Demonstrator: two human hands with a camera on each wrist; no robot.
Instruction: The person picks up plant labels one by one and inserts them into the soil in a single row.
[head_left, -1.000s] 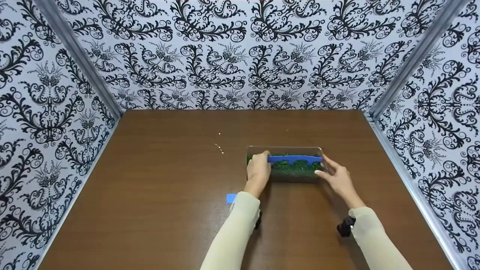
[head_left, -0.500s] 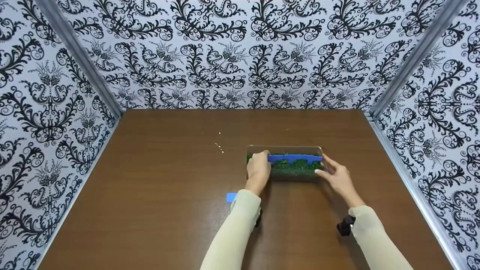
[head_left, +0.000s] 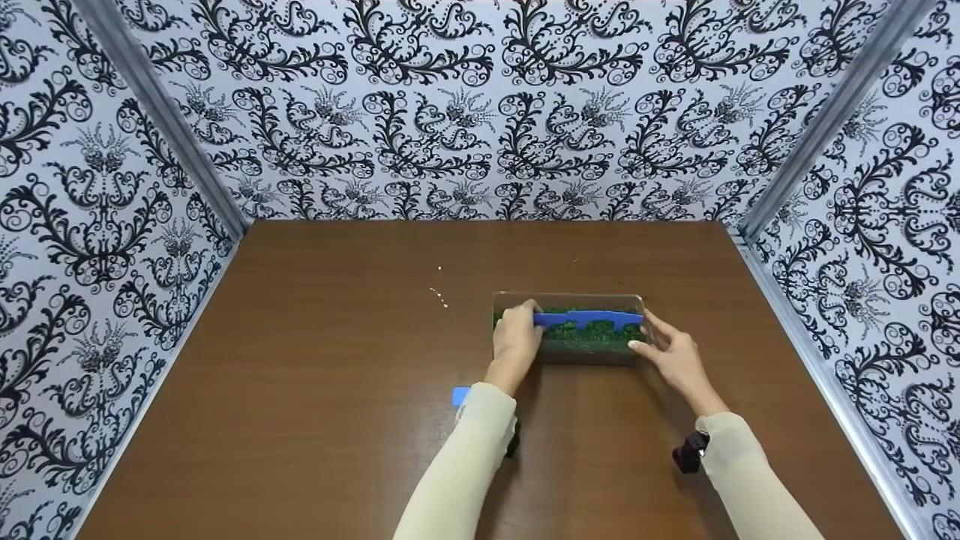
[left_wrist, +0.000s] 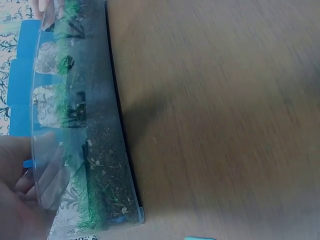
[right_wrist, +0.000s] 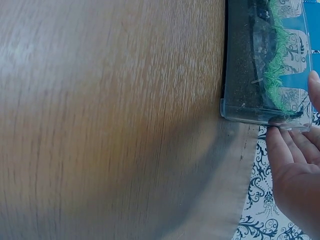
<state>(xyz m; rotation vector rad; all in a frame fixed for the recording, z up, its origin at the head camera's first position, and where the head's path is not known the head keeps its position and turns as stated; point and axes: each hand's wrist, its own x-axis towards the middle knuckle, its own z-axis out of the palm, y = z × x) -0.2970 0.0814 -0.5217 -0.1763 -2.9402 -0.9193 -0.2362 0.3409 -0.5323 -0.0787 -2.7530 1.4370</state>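
Observation:
A long clear plastic tank (head_left: 585, 354) stands on the brown table, holding dark soil (left_wrist: 100, 155) and green grass (right_wrist: 275, 70). Along it, over the grass, runs a blue plastic strip (head_left: 589, 318) with a stepped top edge and rounded notches underneath. My left hand (head_left: 516, 337) reaches over the tank's left end and grips the strip's end, its fingers partly seen through the clear wall in the left wrist view. My right hand (head_left: 679, 364) holds the tank's right end, thumb at the front wall and fingers against the end wall.
A small light-blue flat piece (head_left: 460, 396) lies on the table beside my left wrist, partly hidden by the sleeve. Several pale crumbs (head_left: 439, 295) lie left of the tank. Patterned walls (head_left: 480, 112) enclose the back and sides of the table.
My left hand and forearm have shifted very slightly left, and the blue strip's top edge now shows a small step. The tank and my right hand stay in place.

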